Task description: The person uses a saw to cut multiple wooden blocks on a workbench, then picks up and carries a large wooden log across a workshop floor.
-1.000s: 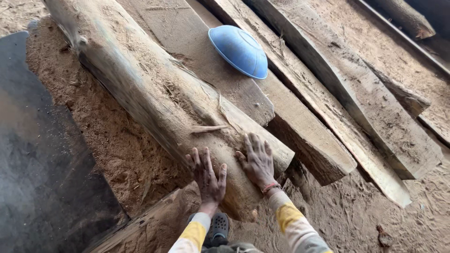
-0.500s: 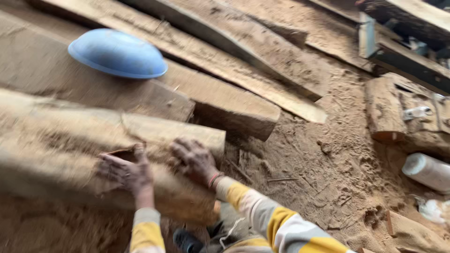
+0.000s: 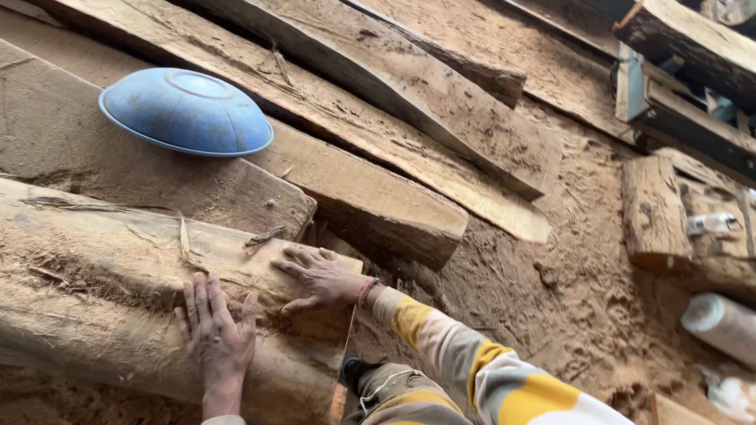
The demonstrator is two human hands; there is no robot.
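A thick rough log (image 3: 102, 299), dusted with sawdust, lies across the lower left. My left hand (image 3: 216, 334) rests flat on its near side, fingers spread. My right hand (image 3: 319, 277) lies flat on the log's top close to its cut end, fingers apart, with a red band at the wrist. Neither hand holds anything. My sleeves are striped yellow, grey and white.
An upturned blue plastic bowl (image 3: 187, 112) sits on a wide sawn plank (image 3: 94, 157) behind the log. More planks (image 3: 441, 118) lie side by side to the right. Sawdust covers the ground (image 3: 575, 283). A short wood block (image 3: 652, 212) and a white bottle (image 3: 720, 321) lie at right.
The view has swung right and steadied. Both hands stay flat on the log; the right hand now lies nearer its cut end, the left slid lower on its side.
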